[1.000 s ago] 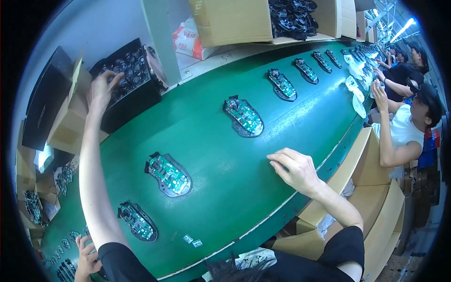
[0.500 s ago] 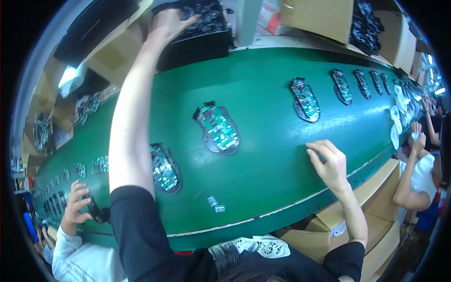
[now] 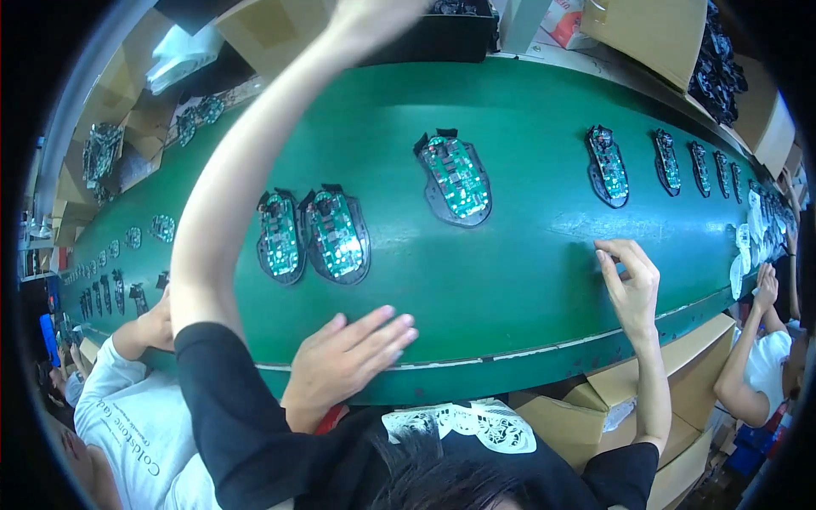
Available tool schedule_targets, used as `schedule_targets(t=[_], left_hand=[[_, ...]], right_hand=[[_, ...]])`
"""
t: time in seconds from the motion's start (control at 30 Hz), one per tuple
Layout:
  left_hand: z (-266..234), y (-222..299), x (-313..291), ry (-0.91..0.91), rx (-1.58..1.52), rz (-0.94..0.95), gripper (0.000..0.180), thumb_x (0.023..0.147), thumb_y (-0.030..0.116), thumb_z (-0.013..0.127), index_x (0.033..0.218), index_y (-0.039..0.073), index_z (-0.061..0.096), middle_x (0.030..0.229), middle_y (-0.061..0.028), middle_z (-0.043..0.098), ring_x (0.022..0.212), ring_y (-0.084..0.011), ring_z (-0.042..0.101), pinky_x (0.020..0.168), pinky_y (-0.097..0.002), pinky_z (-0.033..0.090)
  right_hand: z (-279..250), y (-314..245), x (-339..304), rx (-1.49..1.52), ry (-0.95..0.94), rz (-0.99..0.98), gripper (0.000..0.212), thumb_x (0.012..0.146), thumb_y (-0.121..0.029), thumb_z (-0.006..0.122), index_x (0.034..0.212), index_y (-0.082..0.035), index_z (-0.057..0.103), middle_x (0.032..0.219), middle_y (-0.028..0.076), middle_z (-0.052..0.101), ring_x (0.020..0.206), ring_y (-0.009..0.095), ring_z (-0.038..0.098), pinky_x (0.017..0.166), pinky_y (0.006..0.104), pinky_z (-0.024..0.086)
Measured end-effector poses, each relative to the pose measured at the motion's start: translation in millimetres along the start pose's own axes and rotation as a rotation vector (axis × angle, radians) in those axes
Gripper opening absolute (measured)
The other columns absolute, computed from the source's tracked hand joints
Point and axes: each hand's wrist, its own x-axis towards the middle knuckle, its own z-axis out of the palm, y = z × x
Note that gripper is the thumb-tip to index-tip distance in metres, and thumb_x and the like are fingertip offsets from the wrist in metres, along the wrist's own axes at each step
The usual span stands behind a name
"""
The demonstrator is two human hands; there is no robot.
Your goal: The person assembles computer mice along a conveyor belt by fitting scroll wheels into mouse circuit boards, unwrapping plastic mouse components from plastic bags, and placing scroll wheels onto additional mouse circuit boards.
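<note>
Your left hand (image 3: 374, 21), blurred by the black parts box (image 3: 438, 44), is cut off by the upper edge; its grip cannot be told. Your right hand (image 3: 633, 285) hovers above the green belt (image 3: 510, 297), fingers loosely curled, thumb near forefinger, nothing visible between. A co-worker's spread hand (image 3: 344, 361) has newly come in, so that near stretch is shared; beyond it, one circuit-board assembly (image 3: 280, 240) now shows close beside a second assembly (image 3: 338, 236).
</note>
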Motion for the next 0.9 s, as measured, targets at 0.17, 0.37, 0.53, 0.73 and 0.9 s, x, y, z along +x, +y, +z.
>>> schedule_targets(t=[0.17, 0.37, 0.53, 0.73, 0.9], left_hand=[[144.4, -38.7, -118.4, -0.212, 1.305, 0.35, 0.038, 0.095, 0.036, 0.063, 0.074, 0.005, 0.063, 0.068, -0.0123, 0.066, 0.06, -0.026, 0.065, 0.056, -0.0358, 0.051], [151.8, -101.1, -191.8, -0.462, 1.548, 0.396, 0.034, 0.085, 0.04, 0.072, 0.091, 0.01, 0.057, 0.082, -0.0086, 0.059, 0.07, -0.0275, 0.066, 0.052, -0.0402, 0.053], [138.4, -106.0, -208.3, -0.214, 1.242, 0.513, 0.043, 0.073, 0.026, 0.084, 0.101, 0.009, 0.056, 0.096, -0.0063, 0.055, 0.068, -0.0237, 0.063, 0.054, -0.0356, 0.051], [118.1, -101.9, -237.6, -0.109, 1.208, 0.548, 0.042, 0.063, 0.017, 0.087, 0.093, 0.012, 0.059, 0.074, -0.0006, 0.056, 0.068, -0.0174, 0.059, 0.053, -0.0317, 0.049], [105.2, -104.8, -254.2, -0.108, 1.473, 0.799, 0.035, 0.062, 0.013, 0.083, 0.093, 0.019, 0.066, 0.077, 0.005, 0.06, 0.073, -0.0147, 0.059, 0.054, -0.0277, 0.049]], right_hand=[[8.2, -14.3, -1.5, 0.142, -0.18, -0.007, 0.016, 0.09, -0.002, 0.069, 0.105, -0.002, 0.073, 0.095, 0.012, 0.07, 0.075, 0.02, 0.067, 0.063, 0.0302, 0.051], [35.2, -44.8, 1.5, 0.244, -0.325, -0.166, 0.024, 0.087, -0.005, 0.071, 0.111, -0.003, 0.07, 0.095, 0.011, 0.068, 0.074, 0.024, 0.066, 0.066, 0.0338, 0.054], [46.5, -62.4, -2.7, 0.265, -0.444, -0.166, 0.032, 0.084, -0.008, 0.073, 0.116, -0.005, 0.067, 0.098, 0.011, 0.066, 0.078, 0.026, 0.068, 0.067, 0.0363, 0.055], [65.3, -91.5, -0.9, 0.057, -0.372, -0.445, 0.046, 0.083, -0.017, 0.076, 0.125, -0.009, 0.06, 0.107, 0.008, 0.061, 0.093, 0.028, 0.068, 0.07, 0.0401, 0.056], [104.7, -100.6, 0.9, -0.105, -0.221, -0.555, 0.041, 0.084, -0.018, 0.072, 0.123, -0.011, 0.061, 0.099, 0.007, 0.059, 0.087, 0.023, 0.068, 0.057, 0.0379, 0.056]])
